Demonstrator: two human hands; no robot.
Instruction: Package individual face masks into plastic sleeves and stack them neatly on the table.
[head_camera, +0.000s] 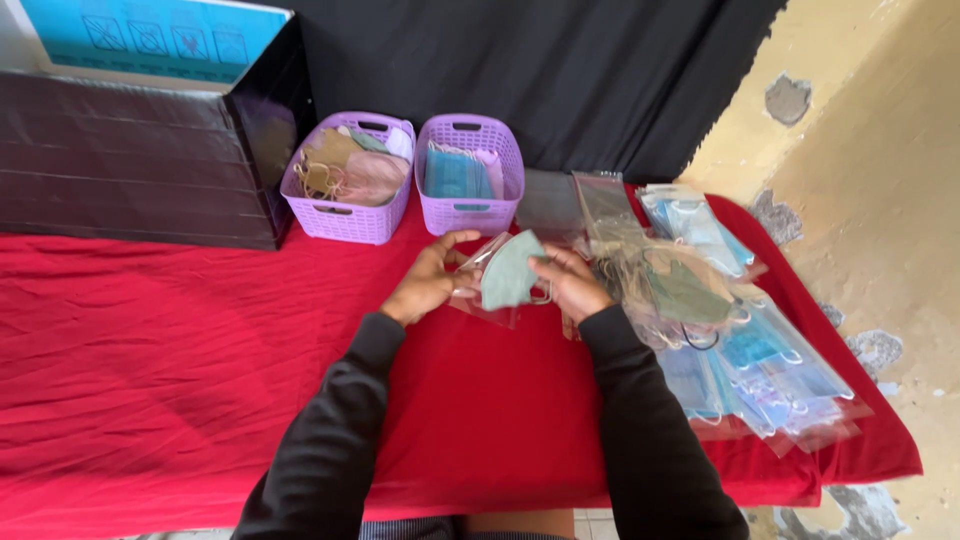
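My left hand (430, 279) grips the edge of a clear plastic sleeve (478, 293) held just above the red tablecloth (180, 350). My right hand (571, 281) holds a folded pale green face mask (509, 270) whose lower part lies against the sleeve's mouth. Both hands are close together at the table's middle, in black sleeves. Whether the mask sits partly inside the sleeve I cannot tell.
Two purple baskets stand at the back: the left basket (347, 218) holds mixed masks, the right basket (469, 212) blue ones. A pile of bagged masks (735, 345) covers the right side. A dark box (140, 165) stands back left. Black cloth hangs behind.
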